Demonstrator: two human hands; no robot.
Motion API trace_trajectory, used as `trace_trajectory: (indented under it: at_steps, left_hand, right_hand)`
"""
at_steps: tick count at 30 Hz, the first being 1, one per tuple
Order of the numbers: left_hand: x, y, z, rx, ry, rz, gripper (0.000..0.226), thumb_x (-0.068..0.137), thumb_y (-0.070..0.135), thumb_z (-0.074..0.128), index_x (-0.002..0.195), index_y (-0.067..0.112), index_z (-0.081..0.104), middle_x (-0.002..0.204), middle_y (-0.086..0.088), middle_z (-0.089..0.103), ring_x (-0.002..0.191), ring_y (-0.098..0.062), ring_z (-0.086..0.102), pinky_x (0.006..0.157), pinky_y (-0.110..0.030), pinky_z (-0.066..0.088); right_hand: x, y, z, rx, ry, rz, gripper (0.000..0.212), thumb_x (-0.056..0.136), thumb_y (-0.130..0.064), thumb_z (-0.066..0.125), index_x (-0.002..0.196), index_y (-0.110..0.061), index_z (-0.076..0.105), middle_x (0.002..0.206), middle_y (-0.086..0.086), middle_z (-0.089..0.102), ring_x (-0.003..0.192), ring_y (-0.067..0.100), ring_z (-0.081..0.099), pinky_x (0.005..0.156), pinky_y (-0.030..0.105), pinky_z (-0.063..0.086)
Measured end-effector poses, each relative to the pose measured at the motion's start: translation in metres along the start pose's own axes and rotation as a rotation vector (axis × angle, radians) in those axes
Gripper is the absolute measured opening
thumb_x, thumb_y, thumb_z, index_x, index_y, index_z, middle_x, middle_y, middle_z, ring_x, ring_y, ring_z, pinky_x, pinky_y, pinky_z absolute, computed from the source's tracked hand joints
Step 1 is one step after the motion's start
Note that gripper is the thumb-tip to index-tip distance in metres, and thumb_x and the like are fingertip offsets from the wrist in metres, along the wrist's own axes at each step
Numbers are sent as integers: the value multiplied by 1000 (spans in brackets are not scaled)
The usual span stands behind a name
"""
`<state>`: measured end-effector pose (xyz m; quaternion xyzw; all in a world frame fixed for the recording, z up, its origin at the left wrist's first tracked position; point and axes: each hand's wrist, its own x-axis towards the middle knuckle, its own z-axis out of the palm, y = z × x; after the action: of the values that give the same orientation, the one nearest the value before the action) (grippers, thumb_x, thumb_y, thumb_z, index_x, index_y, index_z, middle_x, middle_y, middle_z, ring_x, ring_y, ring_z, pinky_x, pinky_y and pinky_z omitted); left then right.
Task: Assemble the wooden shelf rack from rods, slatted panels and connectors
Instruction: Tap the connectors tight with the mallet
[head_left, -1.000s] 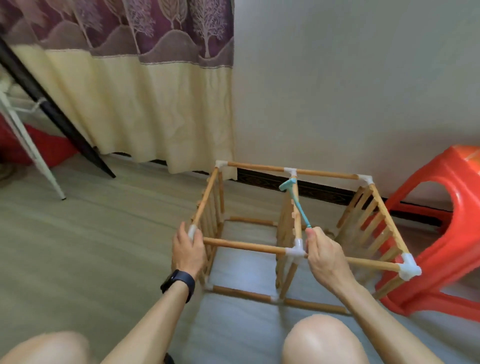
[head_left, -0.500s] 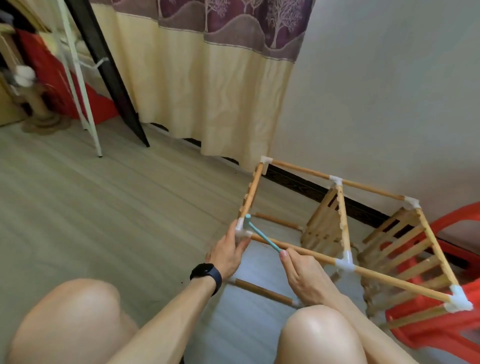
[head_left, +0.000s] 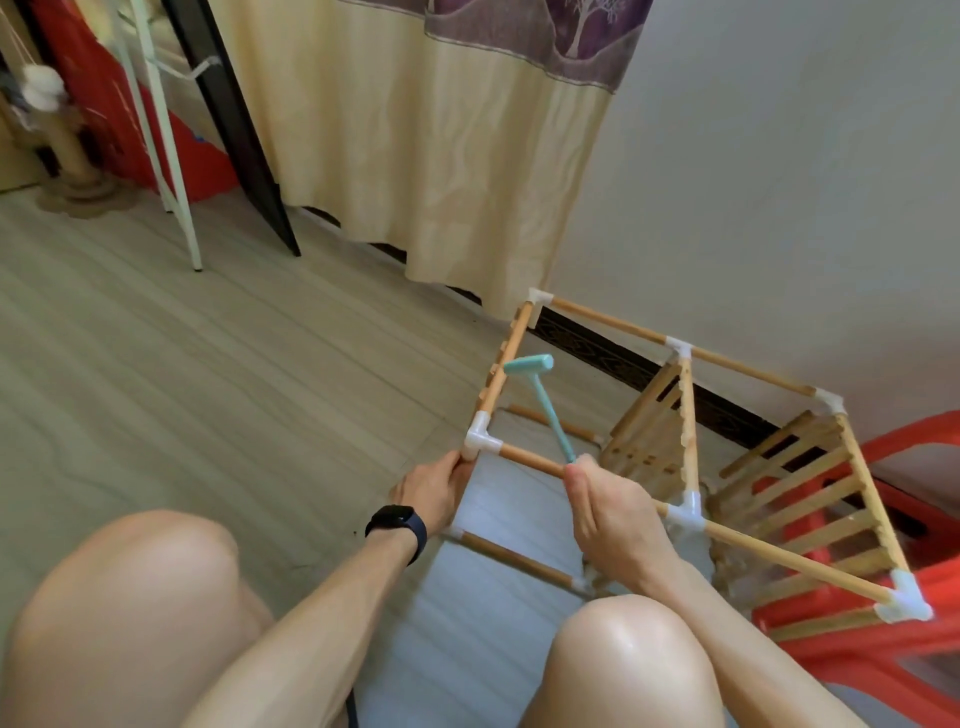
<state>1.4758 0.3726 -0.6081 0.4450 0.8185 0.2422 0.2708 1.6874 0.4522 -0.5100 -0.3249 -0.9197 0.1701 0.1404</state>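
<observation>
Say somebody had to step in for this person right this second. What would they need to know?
Left hand holds the rack just below its near-left connector.
Right hand grips a teal mallet, head raised near that connector.
Done: top rods joined, two slatted panels standing inside.
Left: probably tap that connector home, then check the other joints.

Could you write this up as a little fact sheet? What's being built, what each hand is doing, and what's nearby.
Being built: wooden rack, rods joined by white connectors
Left hand: holds the rack at its near-left corner connector
Right hand: grips a teal mallet, head up over the frame
Nearby: red stool beside the rack, curtain behind
</observation>
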Motion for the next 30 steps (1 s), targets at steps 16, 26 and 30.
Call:
trace_trajectory:
  at_steps: [16,26,30]
  left_hand:
    - [0,1,1,87,-2,7,34,107,44,23,130,34,48,95,-12,66,76,-32,56,64,-33,39]
    - [9,-1,-5,283,-141,34,31,106,35,27,132,31,44,96,-6,65,84,-31,63,67,-36,46]
    - [30,-3,-30,228,-161,-104,50,101,19,41,151,24,35,133,-9,60,118,-29,59,98,-42,50]
  right_hand:
    - [1,-6,3,-92,-208,46,47,106,-51,16,71,-27,37,60,-6,46,58,23,52,60,42,50]
    - [8,22,-9,-29,-13,264,43,105,-46,20,76,-23,40,66,-1,50,62,17,50,60,39,41]
    - [7,43,-1,105,125,416,39,107,-37,29,74,-21,42,68,0,49,60,14,48,56,25,32]
